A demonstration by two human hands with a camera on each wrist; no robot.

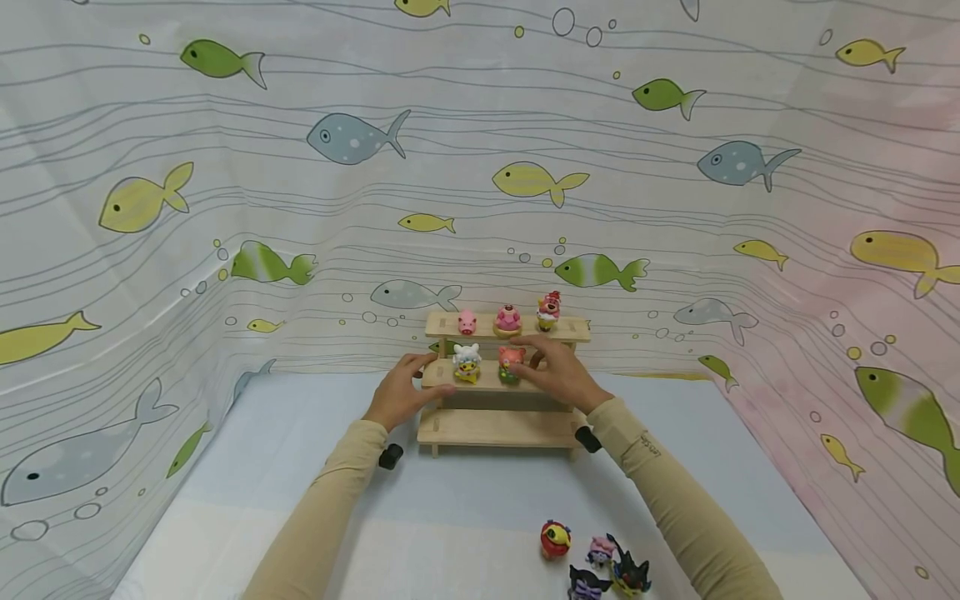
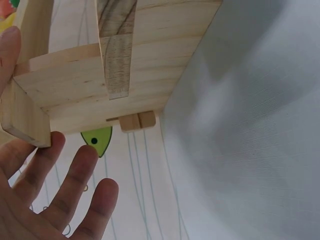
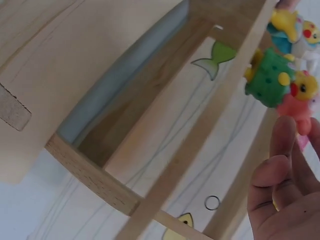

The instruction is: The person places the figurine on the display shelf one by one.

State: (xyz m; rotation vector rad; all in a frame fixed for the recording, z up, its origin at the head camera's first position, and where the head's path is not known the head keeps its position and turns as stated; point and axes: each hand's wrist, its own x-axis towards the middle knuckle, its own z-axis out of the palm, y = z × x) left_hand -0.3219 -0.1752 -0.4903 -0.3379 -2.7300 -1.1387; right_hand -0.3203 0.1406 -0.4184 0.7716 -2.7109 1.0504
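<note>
A small three-tier wooden shelf stands by the back wall. My left hand grips the left end of its middle tier, thumb at the front edge; in the left wrist view, fingers spread beyond the board. With thumb and fingers, my right hand pinches a pink-and-green figurine at the middle tier, its pink head near the fingertips. Whether its base touches the board is hard to tell. Left of it stands a white-hooded yellow figurine.
On the top tier stand a pink pig figurine, a pink figurine and a red-hatted one. Nearer me on the white tabletop lie a red-and-yellow figurine and a cluster including a black-and-yellow figurine.
</note>
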